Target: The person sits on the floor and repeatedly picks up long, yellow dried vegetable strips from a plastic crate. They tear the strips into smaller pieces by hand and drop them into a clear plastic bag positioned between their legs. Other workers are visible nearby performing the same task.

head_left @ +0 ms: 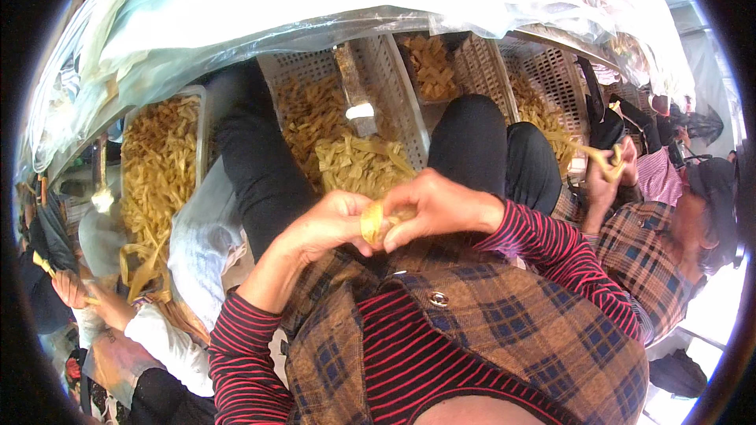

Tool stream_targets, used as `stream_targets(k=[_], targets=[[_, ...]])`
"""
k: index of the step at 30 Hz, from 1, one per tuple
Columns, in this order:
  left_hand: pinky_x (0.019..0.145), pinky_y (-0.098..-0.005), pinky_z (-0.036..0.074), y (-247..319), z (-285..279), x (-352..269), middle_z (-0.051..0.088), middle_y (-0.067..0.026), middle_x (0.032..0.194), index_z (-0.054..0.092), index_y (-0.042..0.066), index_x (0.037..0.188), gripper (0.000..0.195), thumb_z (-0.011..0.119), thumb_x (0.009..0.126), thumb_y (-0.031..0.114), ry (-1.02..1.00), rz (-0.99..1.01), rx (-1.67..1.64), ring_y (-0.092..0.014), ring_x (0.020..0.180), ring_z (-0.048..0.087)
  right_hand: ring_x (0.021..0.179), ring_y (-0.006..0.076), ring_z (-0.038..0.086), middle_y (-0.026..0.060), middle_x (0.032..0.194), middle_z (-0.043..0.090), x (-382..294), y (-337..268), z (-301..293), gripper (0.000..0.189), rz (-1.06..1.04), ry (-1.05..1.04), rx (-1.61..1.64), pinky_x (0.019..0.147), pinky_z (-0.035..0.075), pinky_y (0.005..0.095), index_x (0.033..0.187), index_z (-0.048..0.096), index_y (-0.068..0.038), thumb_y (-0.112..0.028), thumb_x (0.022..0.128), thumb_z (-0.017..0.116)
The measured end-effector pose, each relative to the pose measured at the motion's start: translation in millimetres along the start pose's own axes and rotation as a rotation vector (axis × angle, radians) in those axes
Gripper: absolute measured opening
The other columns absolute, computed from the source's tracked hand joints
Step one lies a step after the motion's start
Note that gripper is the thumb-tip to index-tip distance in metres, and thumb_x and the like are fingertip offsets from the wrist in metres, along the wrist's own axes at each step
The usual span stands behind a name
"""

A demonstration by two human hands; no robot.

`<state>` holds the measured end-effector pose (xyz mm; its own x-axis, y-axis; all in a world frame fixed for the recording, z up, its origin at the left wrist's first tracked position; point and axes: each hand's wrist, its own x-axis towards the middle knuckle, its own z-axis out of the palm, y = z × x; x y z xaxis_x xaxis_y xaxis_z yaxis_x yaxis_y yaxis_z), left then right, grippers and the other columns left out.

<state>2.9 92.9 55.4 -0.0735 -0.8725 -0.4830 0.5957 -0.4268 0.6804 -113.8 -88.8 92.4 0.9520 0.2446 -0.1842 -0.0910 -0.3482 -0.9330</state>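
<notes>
A yellowish, pliable strip (371, 222) is looped between my two hands in front of my body. My left hand (331, 225) holds the loop from the left, its thumb and fingers against the strip. My right hand (428, 209) pinches the other side of it with bent fingers, and part of the strip is hidden behind them. Just beyond my hands, between my knees, a perforated plastic crate (409, 103) holds a heap of similar strips (357, 165), with browner pieces (310, 109) behind them.
A crate of strips (159, 165) stands at the left; other crates (546, 74) stand at the right. Co-workers' hands (608, 180), (88, 298) hold strips on both sides. A metal-like bar (352, 82) hangs over the middle crate. Plastic sheeting (283, 29) covers the surface beyond.
</notes>
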Motion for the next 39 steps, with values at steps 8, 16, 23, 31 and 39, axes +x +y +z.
stream_targets(k=[8, 16, 23, 31, 39], targets=[[0.049, -0.0191, 0.042, 12, 0, -22, 0.06, -0.0017, 0.064, 0.067, -0.003, 0.085, 0.019, 0.065, 0.086, 0.016, 0.332, 0.098, 0.231, -0.006, 0.055, 0.052, 0.07, 0.0261, 0.065, 0.0147, 0.074, 0.064, 4, 3, -27, 0.031, 0.064, 0.056, -0.133, 0.062, 0.049, 0.0355, 0.096, 0.061, -0.001, -0.031, 0.086, 0.063], [0.049, -0.0206, 0.04, 6, -12, -27, 0.059, 0.0009, 0.063, 0.067, 0.0, 0.082, 0.016, 0.065, 0.086, 0.015, 0.306, 0.061, 0.362, -0.005, 0.054, 0.05, 0.068, 0.0388, 0.057, 0.0184, 0.07, 0.056, -3, 22, 0, 0.025, -0.111, -0.054, -0.374, 0.058, 0.045, 0.0447, 0.081, 0.054, -0.005, -0.027, 0.092, 0.051], [0.053, -0.0213, 0.041, 42, -42, -10, 0.06, 0.0034, 0.069, 0.067, 0.0, 0.083, 0.014, 0.065, 0.085, 0.014, 0.503, 0.431, 0.525, -0.003, 0.063, 0.049, 0.063, 0.0351, 0.06, 0.0159, 0.068, 0.058, 37, 6, -35, 0.023, -0.074, 0.263, -0.367, 0.054, 0.047, 0.0413, 0.079, 0.058, -0.005, -0.026, 0.089, 0.057], [0.057, -0.0221, 0.041, 51, -81, 33, 0.06, 0.0005, 0.063, 0.066, -0.003, 0.082, 0.023, 0.061, 0.088, 0.019, 0.754, 0.514, 0.675, -0.006, 0.062, 0.051, 0.06, 0.0292, 0.059, 0.0179, 0.066, 0.058, 79, 29, -68, 0.033, 0.003, 0.394, -0.402, 0.058, 0.046, 0.0404, 0.087, 0.062, -0.002, -0.034, 0.092, 0.053], [0.059, -0.0305, 0.05, -11, -34, 39, 0.066, -0.0109, 0.078, 0.068, 0.002, 0.084, 0.034, 0.062, 0.088, 0.035, 0.536, 0.001, 0.117, -0.018, 0.072, 0.062, 0.078, 0.0089, 0.054, 0.0011, 0.088, 0.058, 39, -12, -23, 0.031, -0.083, 0.439, 0.136, 0.071, 0.048, 0.0269, 0.112, 0.057, -0.002, -0.027, 0.094, 0.053]])
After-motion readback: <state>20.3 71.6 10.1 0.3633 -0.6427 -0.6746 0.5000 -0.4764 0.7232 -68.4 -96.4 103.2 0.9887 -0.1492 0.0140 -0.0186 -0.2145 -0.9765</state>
